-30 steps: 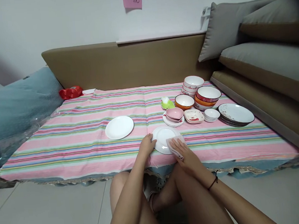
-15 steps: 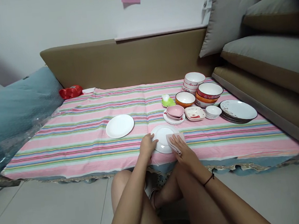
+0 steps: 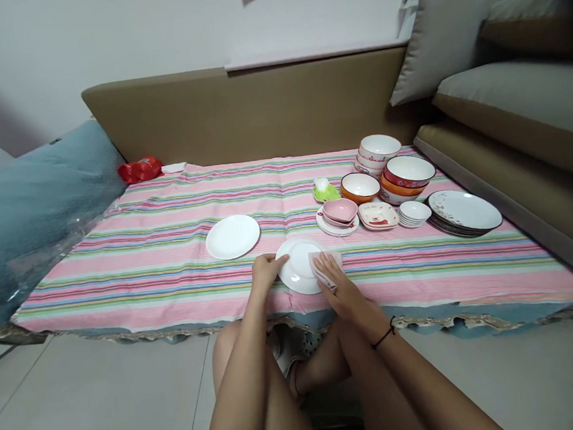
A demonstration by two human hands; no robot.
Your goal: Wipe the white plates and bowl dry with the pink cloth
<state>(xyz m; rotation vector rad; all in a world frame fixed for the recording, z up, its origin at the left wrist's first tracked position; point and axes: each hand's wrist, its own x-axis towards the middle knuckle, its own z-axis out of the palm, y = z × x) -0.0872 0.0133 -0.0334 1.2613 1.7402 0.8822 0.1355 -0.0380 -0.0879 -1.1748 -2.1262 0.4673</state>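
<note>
Close in front of me is a white plate [image 3: 296,268] above the striped cloth [image 3: 172,278]. My left hand [image 3: 265,272] grips its left rim, with the thumb lying over the edge. On the plate's right side, my right hand [image 3: 333,281] presses a pale pink cloth [image 3: 337,258] flat against the surface, its fingers stretched over the fabric. Part of that cloth is hidden under the fingers. Another white plate [image 3: 233,237] lies to the left, apart from both hands.
Stacked bowls [image 3: 410,172], a square dish [image 3: 378,215], pink bowls [image 3: 340,210], small white dishes [image 3: 414,212] and a stack of dark-rimmed plates [image 3: 464,211] stand on the right. A red bundle [image 3: 141,170] lies far left. Cushions [image 3: 517,98] rise at the right edge.
The plate has shifted a little left in my hands, and my left hand has moved left with it. My right hand has also slid left with the cloth. The view has tilted slightly.
</note>
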